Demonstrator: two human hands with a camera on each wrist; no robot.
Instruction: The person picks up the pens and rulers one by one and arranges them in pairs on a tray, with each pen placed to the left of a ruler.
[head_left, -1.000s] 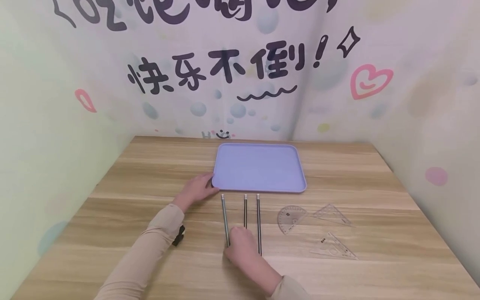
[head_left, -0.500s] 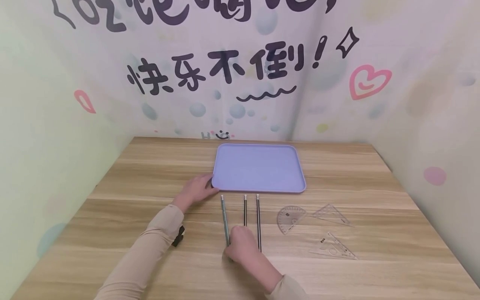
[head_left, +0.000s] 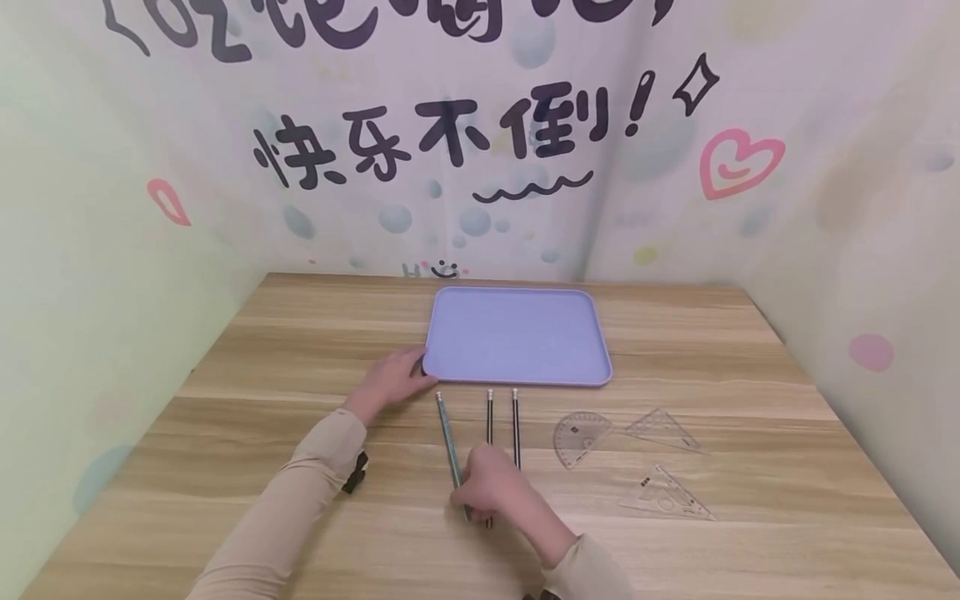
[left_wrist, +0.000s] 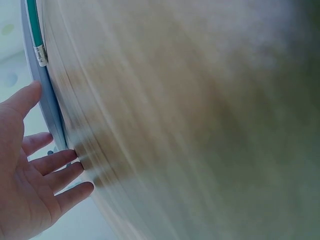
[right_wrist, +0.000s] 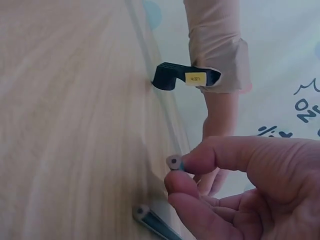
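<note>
My right hand (head_left: 491,482) pinches a teal pencil (head_left: 448,437) near its lower end, between thumb and index finger. In the right wrist view the bare end of the teal pencil (right_wrist: 174,162) pokes out of that pinch. Two black pencils (head_left: 491,417) lie to its right, partly covered by the hand. My left hand (head_left: 392,382) rests at the front left corner of a lilac tray (head_left: 517,333), its fingers fairly straight in the left wrist view. The eraser end of the teal pencil (left_wrist: 40,55) is near the tray edge there.
A clear protractor (head_left: 581,437) and two clear set squares (head_left: 666,429) lie right of the pencils on the wooden table (head_left: 750,467). A black device (head_left: 357,473) shows at the left forearm. A printed curtain (head_left: 450,208) hangs behind the table.
The teal pencil's eraser end has shifted left, and its lower end now shows past my right hand. That hand has moved slightly right and up. My left hand stays put.
</note>
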